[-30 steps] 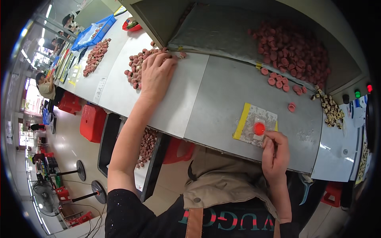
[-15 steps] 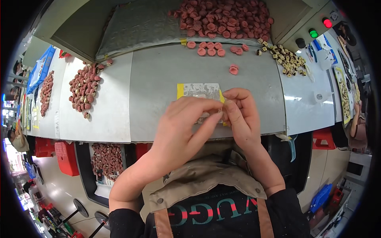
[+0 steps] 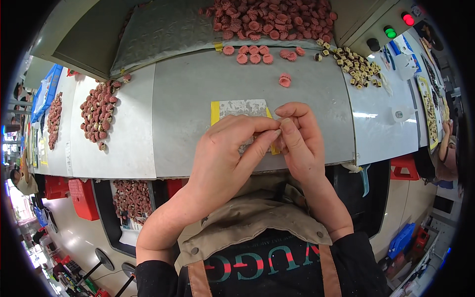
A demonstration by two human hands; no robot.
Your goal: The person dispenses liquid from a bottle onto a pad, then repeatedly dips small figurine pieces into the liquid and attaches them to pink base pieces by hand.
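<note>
My left hand and my right hand meet fingertip to fingertip over the near edge of the grey work surface. Both are closed in a pinch around something small, hidden by the fingers. Just beyond and partly beneath them lies a worn whitish plate with yellow tape along its sides. Farther off, one pink ridged cup-shaped piece lies alone. Behind it sits a small group of similar pink pieces, with a few more to their right.
A large heap of pink cups fills the opening at the back. Small cream-and-dark cubes are piled at the right. Reddish assembled pieces cover part of the left board. Below the left edge, a black bin holds more.
The whole table has shifted slightly left and up in the view. My hands stay pinched together in nearly the same place, with small finger movements.
</note>
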